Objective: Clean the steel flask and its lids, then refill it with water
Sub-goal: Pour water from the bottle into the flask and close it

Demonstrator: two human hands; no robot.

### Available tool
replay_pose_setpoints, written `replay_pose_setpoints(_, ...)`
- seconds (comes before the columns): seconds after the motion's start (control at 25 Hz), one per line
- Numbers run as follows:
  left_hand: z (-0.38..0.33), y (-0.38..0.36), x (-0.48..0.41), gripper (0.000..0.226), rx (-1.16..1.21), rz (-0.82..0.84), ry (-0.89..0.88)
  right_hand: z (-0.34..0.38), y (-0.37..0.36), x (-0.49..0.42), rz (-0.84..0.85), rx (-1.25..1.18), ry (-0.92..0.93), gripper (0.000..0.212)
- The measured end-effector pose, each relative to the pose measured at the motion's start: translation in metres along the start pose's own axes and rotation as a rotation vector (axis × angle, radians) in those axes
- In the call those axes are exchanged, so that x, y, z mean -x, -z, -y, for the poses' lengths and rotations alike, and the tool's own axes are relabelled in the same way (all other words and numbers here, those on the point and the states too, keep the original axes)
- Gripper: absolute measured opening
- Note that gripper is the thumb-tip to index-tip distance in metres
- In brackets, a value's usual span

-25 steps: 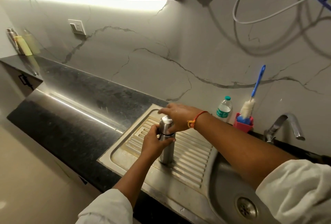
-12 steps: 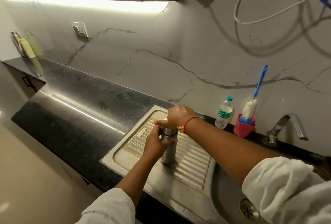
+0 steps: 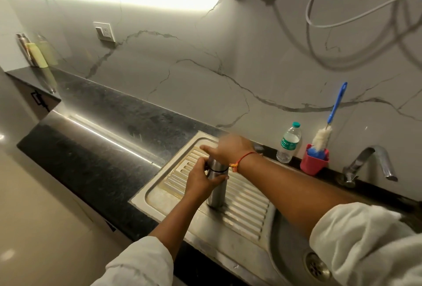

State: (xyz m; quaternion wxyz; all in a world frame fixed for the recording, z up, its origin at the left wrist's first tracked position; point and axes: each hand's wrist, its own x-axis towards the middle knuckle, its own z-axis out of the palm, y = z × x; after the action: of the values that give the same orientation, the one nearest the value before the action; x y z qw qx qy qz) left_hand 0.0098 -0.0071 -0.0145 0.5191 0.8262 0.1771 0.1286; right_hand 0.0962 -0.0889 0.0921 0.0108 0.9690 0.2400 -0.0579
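Both hands are on the steel flask (image 3: pixel 217 194). Left hand (image 3: pixel 201 183) wraps the body near its upper half, fingers curled round it, steadying. Right hand (image 3: pixel 228 148) is capped over the lid (image 3: pixel 217 165) at the flask's top and grasps it from above. Motion blur smears the knuckles, so I can't read the exact finger placement.

Change over the last second: the right wrist has rolled round on top of the flask, and one digit now sticks out to the flask's left. The flask itself has not shifted and the left hand has kept its hold. I read this as the lid being twisted off. A dark ring shows just under the lid; I can't tell whether the thread is free yet. I judge the task at its very start, with nothing washed or refilled.

Surroundings, big to small, all placed from the flask:
- Dark counter (image 3: pixel 102 144) runs off to its left.
- Ribbed drainboard (image 3: pixel 246 205) lies directly beneath; the flask stands upright on it.
- Sink basin (image 3: pixel 287 251) is to the right, nearer me.
- Tap (image 3: pixel 374 162) is well to the right.
- Plastic water bottle (image 3: pixel 288 143) is behind and right, at the wall.
- Red cup (image 3: pixel 314 164) is just past the bottle, with a bottle brush (image 3: pixel 322 137) standing in it.
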Motion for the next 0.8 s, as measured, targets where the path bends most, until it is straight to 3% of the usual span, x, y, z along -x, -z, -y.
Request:
replay_pose_setpoints(0.12,0.003,0.0,-0.002,0.056,0.004,0.017,0.009,-0.013,0.009,0.0,0.024,-0.001,0.007,0.09)
replay_pose_setpoints(0.24,0.004,0.002,-0.004,0.055,0.024,0.031,-0.004,-0.03,0.024,0.007,0.055,0.011,0.28,0.064)
replay_pose_setpoints(0.32,0.004,0.002,-0.004,0.055,0.043,0.035,0.0,-0.03,0.023,0.011,0.142,0.063,0.481,0.072)
replay_pose_setpoints(0.36,0.003,0.002,-0.003,0.055,0.042,0.033,0.004,-0.029,0.018,0.011,0.156,0.075,0.494,0.073)
replay_pose_setpoints(0.48,0.002,-0.001,-0.001,0.051,0.041,0.013,-0.002,-0.018,0.008,0.012,-0.004,-0.03,0.287,0.055)
replay_pose_setpoints(0.56,0.002,-0.001,-0.001,0.052,0.048,-0.005,-0.009,-0.01,0.001,0.015,-0.074,-0.048,0.096,0.064)
replay_pose_setpoints(0.64,0.0,0.001,0.0,0.057,0.064,0.014,0.003,-0.008,0.001,0.016,-0.015,0.034,-0.011,0.078)
replay_pose_setpoints(0.72,0.0,0.003,0.0,0.057,0.069,0.044,0.004,-0.015,0.006,0.015,0.04,0.082,0.03,0.086)
replay_pose_setpoints(0.8,0.001,0.004,-0.001,0.053,0.083,0.063,-0.01,-0.024,0.013,0.013,0.042,0.045,0.213,0.079)
